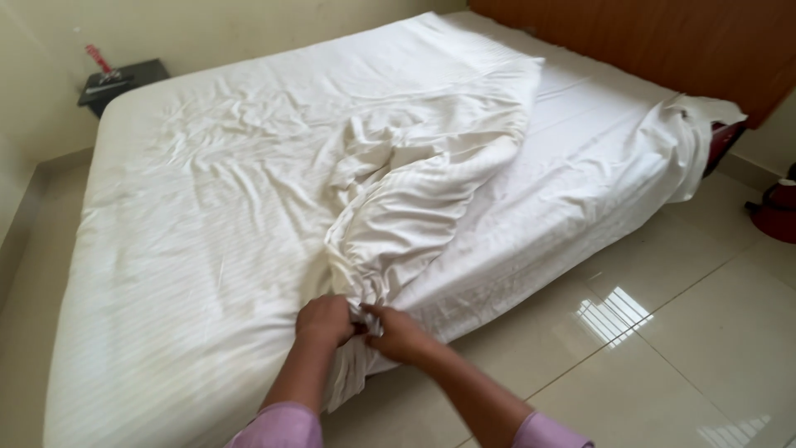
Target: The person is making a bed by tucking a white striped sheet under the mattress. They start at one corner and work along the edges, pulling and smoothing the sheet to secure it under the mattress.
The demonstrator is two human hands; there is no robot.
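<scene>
Bunching a white sheet (414,207) at the near edge of the bed (166,249), both hands meet side by side, almost touching. The left hand (325,320) has its grip closed on a gathered fold of the sheet, knuckles up; the right hand (398,333) pinches the same bunched cloth, fingers curled shut around it. From the hands the sheet rises in a rumpled ridge across the middle of the bed toward the far corner, lying loose on top of a second white sheet (580,158) that covers the mattress (faint stripes show in both). Lilac sleeves (286,425) cover both forearms. Behind the bed stands a wooden headboard (663,41). A dark nightstand (120,83) sits by the far corner at the wall. Glossy floor tiles (663,348) lie to the right of the bed.
</scene>
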